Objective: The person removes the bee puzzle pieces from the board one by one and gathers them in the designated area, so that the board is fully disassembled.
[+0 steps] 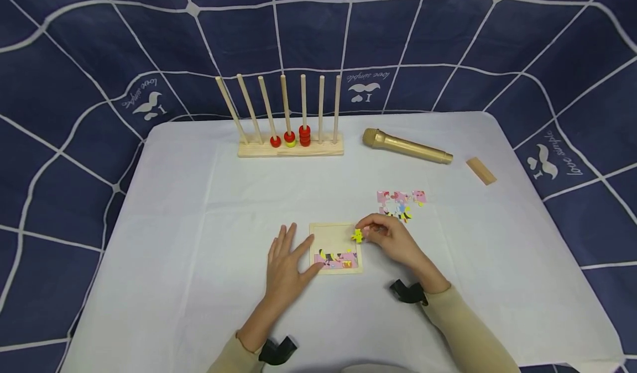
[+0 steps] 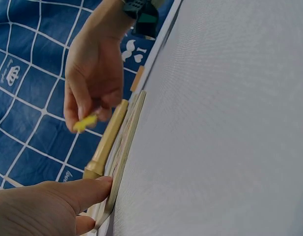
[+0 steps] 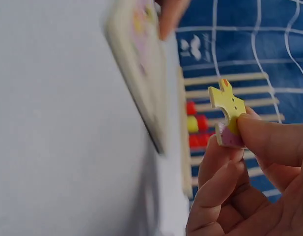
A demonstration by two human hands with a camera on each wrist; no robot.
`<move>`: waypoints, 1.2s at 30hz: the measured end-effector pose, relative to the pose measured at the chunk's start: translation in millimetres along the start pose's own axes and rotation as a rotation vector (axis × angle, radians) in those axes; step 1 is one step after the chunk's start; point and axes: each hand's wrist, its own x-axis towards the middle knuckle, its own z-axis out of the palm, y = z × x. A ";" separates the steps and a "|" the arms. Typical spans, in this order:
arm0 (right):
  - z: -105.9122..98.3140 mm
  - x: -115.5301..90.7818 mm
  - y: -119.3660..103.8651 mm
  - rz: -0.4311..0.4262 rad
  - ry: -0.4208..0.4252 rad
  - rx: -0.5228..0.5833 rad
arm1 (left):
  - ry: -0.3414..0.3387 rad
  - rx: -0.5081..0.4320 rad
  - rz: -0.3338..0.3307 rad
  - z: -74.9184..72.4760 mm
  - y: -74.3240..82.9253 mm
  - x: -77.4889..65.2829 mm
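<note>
A yellow and pink jigsaw piece [image 3: 230, 105] is pinched between the thumb and fingers of my right hand [image 1: 395, 240], over the right edge of the puzzle frame. The shallow wooden puzzle frame [image 1: 335, 225] lies on the table with joined pink pieces [image 1: 338, 260] along its near side; bare wood shows in its far part. My left hand [image 1: 287, 268] lies at the frame's left side with fingers spread, and its thumb [image 2: 95, 191] touches the frame's edge. Beyond the right hand lie several loose puzzle pieces [image 1: 398, 200], partly hidden by that hand.
A wooden bead counter [image 1: 291, 149] with upright rods and red and yellow beads stands at the back. To its right lie a gold microphone [image 1: 410, 147] and a small brown wooden block [image 1: 481, 171]. A white cloth covers the table [image 1: 164, 240].
</note>
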 end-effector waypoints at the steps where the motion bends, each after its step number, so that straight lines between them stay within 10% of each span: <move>1: -6.8 -0.2 -0.2 0.006 0.019 0.009 | 0.001 -0.001 0.000 0.1 -0.1 0.2; 15: -103.3 -10.3 28.6 0.226 0.424 -0.090 | 0.010 -0.002 0.005 0.4 -1.3 1.0; 36: -100.3 -3.4 56.2 0.328 0.378 -0.134 | 0.008 -0.004 0.003 0.6 0.3 0.1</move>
